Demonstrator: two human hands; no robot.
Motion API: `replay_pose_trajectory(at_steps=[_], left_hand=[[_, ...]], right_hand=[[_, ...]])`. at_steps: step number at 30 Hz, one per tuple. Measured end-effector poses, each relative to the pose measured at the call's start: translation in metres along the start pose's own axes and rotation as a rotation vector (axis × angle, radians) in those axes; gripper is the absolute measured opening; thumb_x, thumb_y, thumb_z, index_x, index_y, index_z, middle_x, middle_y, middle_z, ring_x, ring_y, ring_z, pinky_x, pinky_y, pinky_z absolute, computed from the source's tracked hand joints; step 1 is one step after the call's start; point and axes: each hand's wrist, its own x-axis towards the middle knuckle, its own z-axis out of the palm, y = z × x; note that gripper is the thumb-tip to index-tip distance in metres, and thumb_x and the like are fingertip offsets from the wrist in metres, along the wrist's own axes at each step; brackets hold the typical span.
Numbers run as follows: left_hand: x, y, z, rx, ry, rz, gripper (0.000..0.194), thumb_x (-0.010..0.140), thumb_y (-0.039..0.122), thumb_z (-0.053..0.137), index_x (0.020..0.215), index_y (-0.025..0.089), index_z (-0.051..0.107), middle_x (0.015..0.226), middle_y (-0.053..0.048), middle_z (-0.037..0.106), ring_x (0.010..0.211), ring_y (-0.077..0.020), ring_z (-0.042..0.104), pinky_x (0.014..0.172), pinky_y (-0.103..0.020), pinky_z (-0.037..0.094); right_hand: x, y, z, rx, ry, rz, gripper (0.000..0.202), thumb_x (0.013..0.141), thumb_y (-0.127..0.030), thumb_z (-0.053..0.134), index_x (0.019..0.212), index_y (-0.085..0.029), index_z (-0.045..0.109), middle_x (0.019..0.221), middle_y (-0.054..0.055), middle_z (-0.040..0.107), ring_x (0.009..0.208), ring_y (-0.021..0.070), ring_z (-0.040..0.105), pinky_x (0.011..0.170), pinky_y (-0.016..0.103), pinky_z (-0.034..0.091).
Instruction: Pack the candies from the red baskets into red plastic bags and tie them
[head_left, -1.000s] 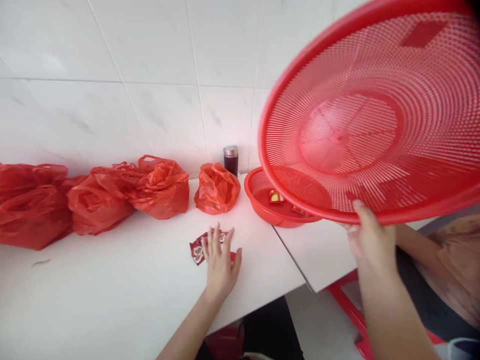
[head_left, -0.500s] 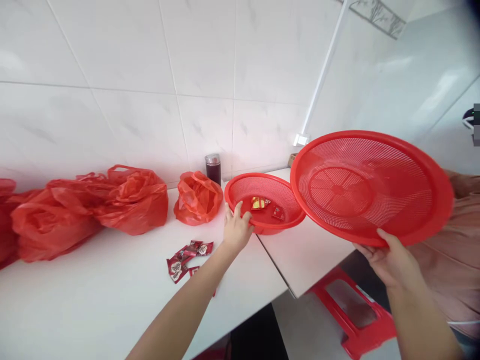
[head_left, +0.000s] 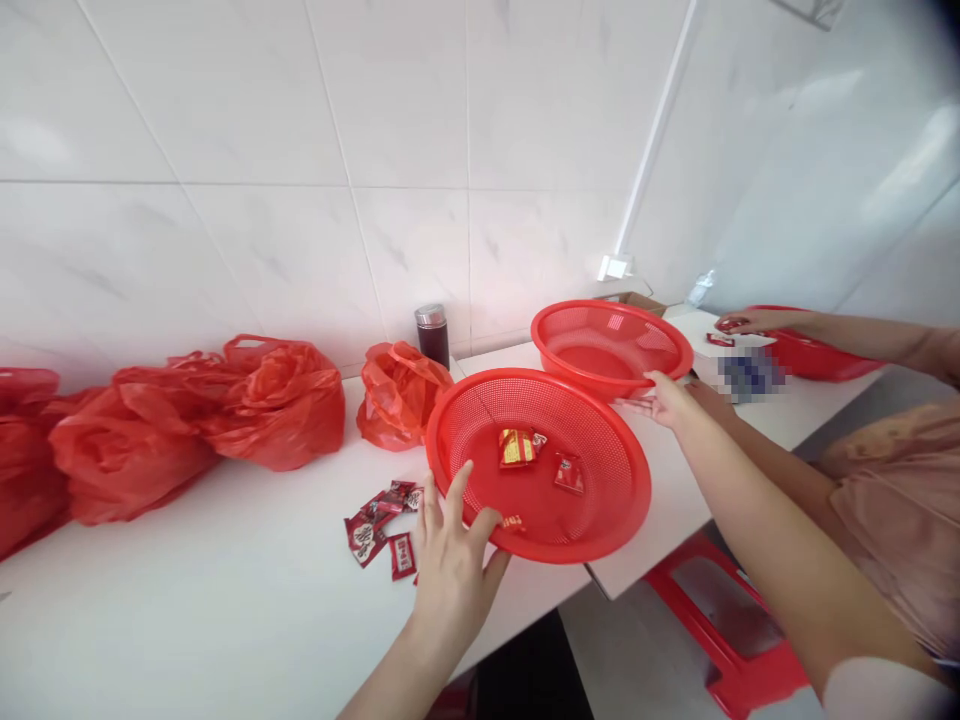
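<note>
Compared with the earlier frame, the far basket is lowered, right hand at its rim, thumb and fingers apart. Near basket drawn closer, left hand fingers spread at its rim; contents include yellow-and-red packet and red packet.

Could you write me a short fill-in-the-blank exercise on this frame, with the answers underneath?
1. The left hand is at the rim of the nearer basket, which is coloured ____.
2. The hand at the rim of the farther basket is the person's own ____ hand.
3. The yellow-and-red packet lies inside the ____ of these two baskets.
4. As pictured, the dark bottle has the plastic bags on its ____ side.

Missing words: red; right; nearer; left.
</note>
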Motion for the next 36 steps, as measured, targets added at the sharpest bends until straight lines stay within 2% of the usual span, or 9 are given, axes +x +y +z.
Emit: replay_pose_trajectory(at_steps=[6,8,11,14,17,20,26,32,36], left_hand=[[-0.008,0.000,0.000,-0.052,-0.001,-0.024,0.020,0.079,0.016,0.060,0.097,0.025,0.062,0.150,-0.008,0.028,0.141,-0.0425,0.009,0.100,-0.065,0.034],[-0.014,-0.010,0.002,-0.062,0.014,-0.049,0.038,0.082,0.021,0.058,0.120,0.025,0.054,0.154,-0.011,0.022,0.142,-0.0377,0.014,0.101,-0.060,0.036],[-0.024,-0.035,0.011,0.034,0.029,-0.115,0.071,0.086,0.033,0.055,0.147,0.016,0.023,0.155,-0.019,0.019,0.142,-0.0333,0.019,0.107,-0.056,0.031],[-0.029,-0.061,0.025,0.226,-0.086,-0.151,0.065,0.086,0.040,0.052,0.143,0.015,0.036,0.151,-0.018,0.031,0.141,-0.0396,0.016,0.108,-0.065,0.018],[-0.024,-0.082,0.035,0.343,-0.250,-0.151,0.045,0.085,0.033,0.050,0.129,0.024,0.057,0.146,-0.012,0.043,0.140,-0.0450,0.016,0.105,-0.072,0.008],[-0.016,-0.101,0.033,0.385,-0.314,-0.165,0.044,0.086,0.025,0.046,0.128,0.026,0.059,0.141,-0.011,0.049,0.139,-0.0446,0.018,0.102,-0.073,0.012],[-0.024,-0.136,0.014,0.402,-0.188,-0.210,0.043,0.093,0.037,0.036,0.125,0.023,0.060,0.139,-0.009,0.053,0.135,-0.0371,0.030,0.103,-0.065,0.023],[-0.033,-0.148,0.011,0.405,-0.085,-0.185,0.036,0.092,0.037,0.042,0.115,0.024,0.066,0.137,-0.010,0.054,0.134,-0.0390,0.033,0.103,-0.067,0.021],[-0.030,-0.134,0.010,0.331,0.030,-0.131,0.040,0.092,0.036,0.045,0.127,0.021,0.057,0.145,-0.013,0.044,0.138,-0.0376,0.028,0.107,-0.066,0.015]], right_hand=[[-0.001,0.011,0.014,-0.226,-0.105,0.196,0.046,0.090,-0.052,0.046,0.114,-0.015,0.056,0.083,0.013,0.070,0.058,0.0188,0.066,0.049,0.029,0.055],[-0.018,0.017,0.003,-0.359,-0.253,0.241,0.049,0.085,-0.058,0.053,0.113,-0.018,0.059,0.089,0.012,0.071,0.065,0.0194,0.068,0.051,0.026,0.055],[-0.053,0.029,-0.016,-0.542,-0.526,0.322,0.047,0.083,-0.054,0.057,0.118,-0.024,0.057,0.106,0.010,0.070,0.084,0.0226,0.070,0.058,0.028,0.057],[-0.089,0.041,-0.022,-0.533,-0.598,0.330,0.044,0.082,-0.044,0.058,0.121,-0.023,0.055,0.109,0.010,0.069,0.090,0.0248,0.069,0.063,0.031,0.058],[-0.117,0.040,-0.014,-0.485,-0.552,0.181,0.043,0.081,-0.034,0.057,0.123,-0.024,0.053,0.110,0.009,0.069,0.092,0.0241,0.068,0.068,0.032,0.058],[-0.137,0.022,0.003,-0.551,-0.464,-0.027,0.041,0.080,-0.030,0.056,0.120,-0.022,0.054,0.102,0.008,0.070,0.085,0.0241,0.069,0.066,0.033,0.057],[-0.159,-0.011,0.034,-0.888,-0.163,-0.608,0.042,0.076,-0.021,0.054,0.118,-0.026,0.055,0.100,0.004,0.068,0.091,0.0248,0.065,0.080,0.036,0.052],[-0.169,-0.002,0.063,-0.990,-0.008,-0.715,0.047,0.077,-0.023,0.052,0.124,-0.024,0.051,0.077,0.002,0.067,0.064,0.0209,0.062,0.064,0.033,0.050],[-0.179,0.000,0.077,-0.995,0.014,-0.839,0.050,0.078,-0.022,0.051,0.128,-0.023,0.051,0.086,0.004,0.070,0.070,0.0223,0.065,0.069,0.034,0.052]])
